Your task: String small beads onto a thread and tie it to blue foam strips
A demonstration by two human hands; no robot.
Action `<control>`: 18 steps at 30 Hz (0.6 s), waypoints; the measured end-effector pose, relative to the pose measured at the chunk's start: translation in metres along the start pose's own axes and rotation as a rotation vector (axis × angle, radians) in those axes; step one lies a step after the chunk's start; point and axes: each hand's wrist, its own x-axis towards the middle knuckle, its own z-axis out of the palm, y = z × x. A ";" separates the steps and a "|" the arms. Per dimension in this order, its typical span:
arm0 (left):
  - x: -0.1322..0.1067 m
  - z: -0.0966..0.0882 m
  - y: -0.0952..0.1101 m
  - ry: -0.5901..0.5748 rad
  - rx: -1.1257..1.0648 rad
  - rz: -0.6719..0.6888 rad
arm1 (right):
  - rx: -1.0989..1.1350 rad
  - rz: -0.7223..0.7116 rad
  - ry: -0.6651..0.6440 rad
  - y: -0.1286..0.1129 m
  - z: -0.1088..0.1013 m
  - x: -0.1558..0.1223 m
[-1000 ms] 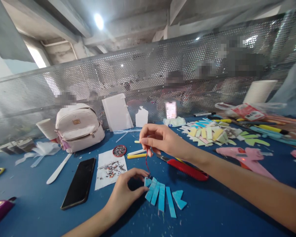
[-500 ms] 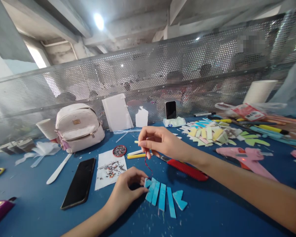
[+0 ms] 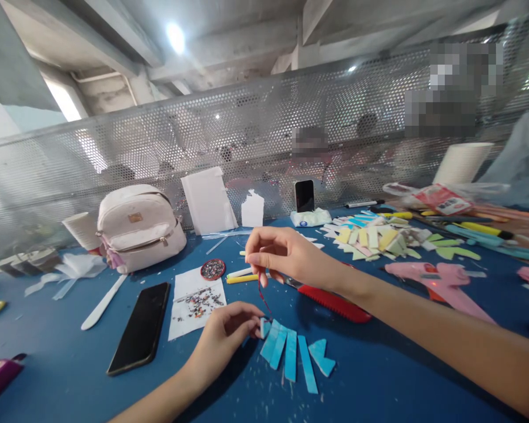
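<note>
My right hand hovers over the blue table and pinches the top of a thin red thread. The thread runs down to a fan of blue foam strips lying on the table. My left hand rests on the table with its fingers closed on the left end of that fan, where the thread meets it. Just behind my right wrist lies a red utility knife.
A black phone, a white paper with glitter bits, a round glitter lid and yellow and white sticks lie to the left. A pale backpack stands behind. Cut foam pieces and a pink glue gun lie right.
My right hand has drifted slightly left and down with the thread. My left hand's fingers have closed tighter on the end of the blue strips.
</note>
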 end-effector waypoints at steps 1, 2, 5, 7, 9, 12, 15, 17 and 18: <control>0.000 0.001 0.000 0.003 0.010 0.001 | -0.001 0.000 -0.003 0.000 0.000 0.000; -0.001 0.002 0.000 0.005 0.023 0.004 | -0.003 -0.001 -0.005 0.000 0.000 0.000; -0.001 0.003 0.001 0.013 0.082 0.033 | -0.011 -0.002 -0.013 0.001 0.001 -0.001; 0.000 0.003 0.003 0.019 0.159 0.078 | -0.014 -0.001 -0.019 0.001 0.001 -0.001; 0.000 0.003 0.004 0.024 0.230 0.121 | -0.021 0.003 -0.027 0.001 0.002 -0.001; 0.000 0.003 0.005 0.014 0.257 0.105 | -0.031 0.006 -0.031 0.000 0.003 -0.001; 0.000 0.003 0.004 0.001 0.255 0.050 | -0.033 0.009 -0.034 -0.001 0.003 -0.001; -0.001 0.003 0.003 -0.002 0.254 0.032 | -0.035 0.006 -0.038 -0.002 0.003 -0.001; -0.001 0.003 0.003 -0.001 0.249 0.027 | -0.035 0.005 -0.041 -0.002 0.003 -0.001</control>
